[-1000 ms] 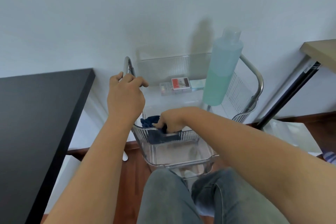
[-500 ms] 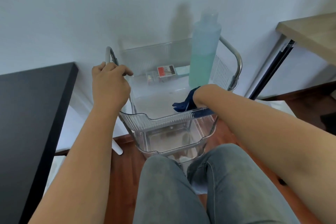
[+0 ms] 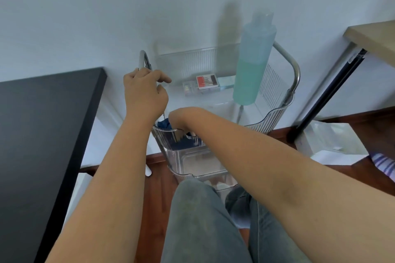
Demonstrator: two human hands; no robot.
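Note:
A clear plastic trolley with metal side handles stands against the wall in front of my knees. My left hand grips the left metal handle. My right hand reaches into the top tray at its front left corner and holds a dark blue cloth pressed against the tray floor. Part of the cloth shows through the ribbed front wall. My fingers are mostly hidden behind the wrist and the tray wall.
A tall bottle of green liquid and a small red-labelled box stand at the tray's back. A black table lies to the left, a wooden table to the right. White plastic bags lie on the floor.
My right hand has slid the blue cloth from the tray's right front side back to its left front corner. My left hand stays on the handle.

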